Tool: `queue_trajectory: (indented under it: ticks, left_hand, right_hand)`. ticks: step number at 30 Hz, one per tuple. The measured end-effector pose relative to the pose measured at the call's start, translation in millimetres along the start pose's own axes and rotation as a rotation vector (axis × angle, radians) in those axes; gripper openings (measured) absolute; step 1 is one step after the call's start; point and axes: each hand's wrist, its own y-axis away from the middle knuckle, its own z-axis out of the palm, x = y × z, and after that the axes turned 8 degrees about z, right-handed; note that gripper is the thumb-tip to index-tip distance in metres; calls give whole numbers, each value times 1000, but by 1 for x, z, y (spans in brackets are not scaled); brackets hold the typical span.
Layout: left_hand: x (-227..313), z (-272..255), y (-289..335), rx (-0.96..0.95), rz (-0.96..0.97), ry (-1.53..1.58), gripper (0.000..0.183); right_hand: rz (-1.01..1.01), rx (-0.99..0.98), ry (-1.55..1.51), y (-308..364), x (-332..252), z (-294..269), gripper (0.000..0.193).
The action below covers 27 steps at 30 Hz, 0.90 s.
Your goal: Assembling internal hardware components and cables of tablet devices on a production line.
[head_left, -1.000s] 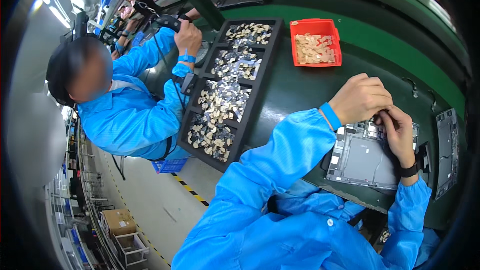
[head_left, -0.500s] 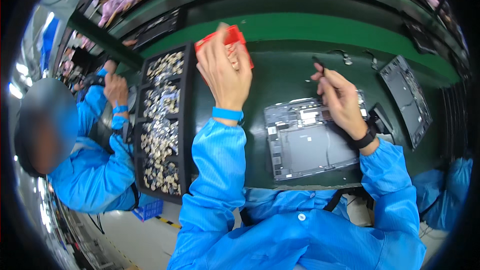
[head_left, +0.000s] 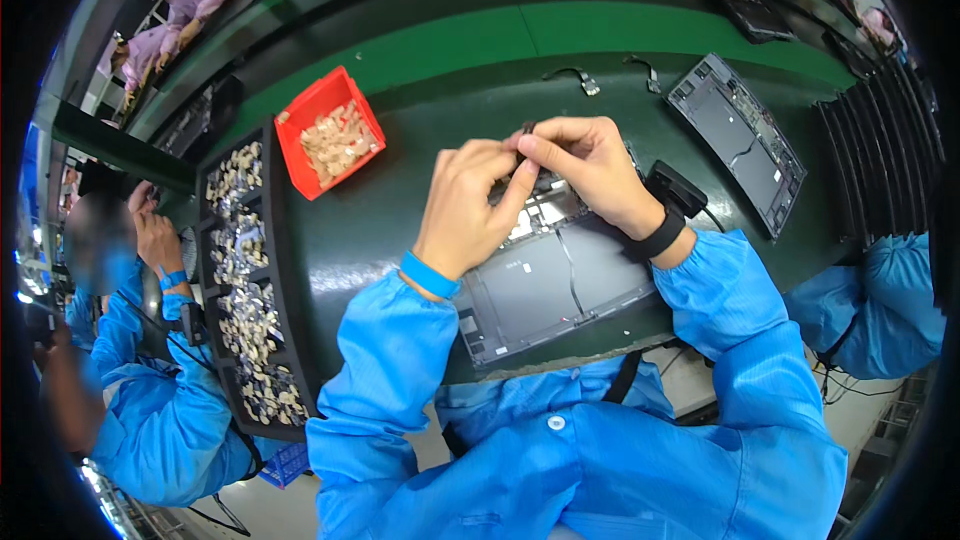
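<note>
My left hand [head_left: 465,202] and my right hand [head_left: 598,172] meet fingertip to fingertip above the far part of an opened laptop chassis [head_left: 540,285]. The left thumb and fingers are pinched together; whatever is between them is too small to make out. Pinched in my right fingers is a thin dark tool [head_left: 528,127], of which only a short end shows. The grey chassis lies on the green bench, with a dark cable running across it and silvery parts along its far side. My hands cover part of that far side.
To the left stand a red bin [head_left: 372,145] of small tan pieces and a black compartment tray [head_left: 292,325] of small metal parts. Another chassis [head_left: 745,145], cabled parts [head_left: 588,85], a black device [head_left: 676,188] and stacked black panels [head_left: 880,160] lie right. A co-worker [head_left: 150,410] sits left.
My left hand has come from the red bin to meet my right hand over the chassis. The right hand's tool now points into the left fingers. The whole view has shifted.
</note>
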Motion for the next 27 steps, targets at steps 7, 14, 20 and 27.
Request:
queue_trajectory:
  ticks: [7,14,20,27]
  left_hand:
    - [22,-23,-6,-460,-74,-94,33]
    - [28,8,18,-262,288,-177,28]
    - [28,16,22,-307,338,-212,22]
    - [24,19,20,-271,359,-165,17]
  right_hand:
    - [138,239,314,46,-63,-29,28]
    - [369,399,486,117,-40,-19,17]
    - [371,401,606,97,-36,-9,17]
    - [349,390,670,103,-29,-7,12]
